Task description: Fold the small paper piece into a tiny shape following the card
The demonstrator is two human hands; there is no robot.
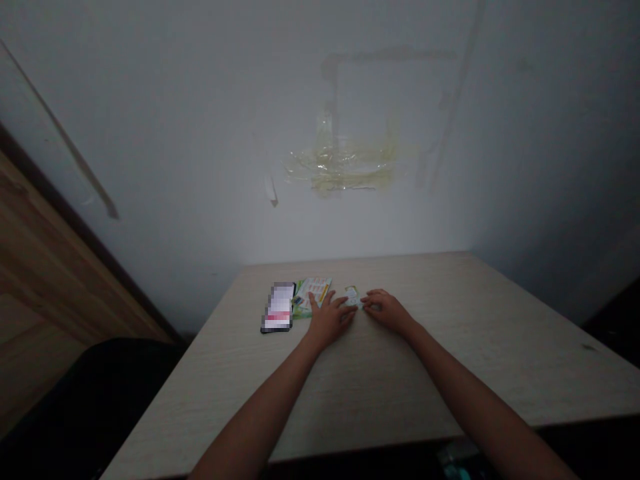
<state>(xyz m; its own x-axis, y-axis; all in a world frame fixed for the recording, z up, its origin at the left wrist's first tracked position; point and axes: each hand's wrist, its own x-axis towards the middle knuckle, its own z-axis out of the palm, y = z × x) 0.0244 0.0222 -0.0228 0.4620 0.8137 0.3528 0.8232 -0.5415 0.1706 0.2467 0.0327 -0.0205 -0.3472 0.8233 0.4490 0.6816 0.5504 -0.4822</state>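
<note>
A printed booklet or leaflet [316, 288] in green and white lies flat on the pale wooden table [365, 393]. My left hand [329, 319] rests with its fingers spread, the thumb side over the booklet and the other fingertips at the near left edge of a small light printed piece of paper [352, 293]. At that paper's right edge is my right hand [387, 311], its thumb and fingers bent together around the corner. Print on the small paper is too small to read, and the fingers partly hide it.
A phone [279, 307] with a lit, blurred screen lies left of the booklet. Behind the table rises a pale wall [200, 167] with peeling clear tape [345, 170]. A dark object [115, 380] and wooden panels [60, 267] stand at the left.
</note>
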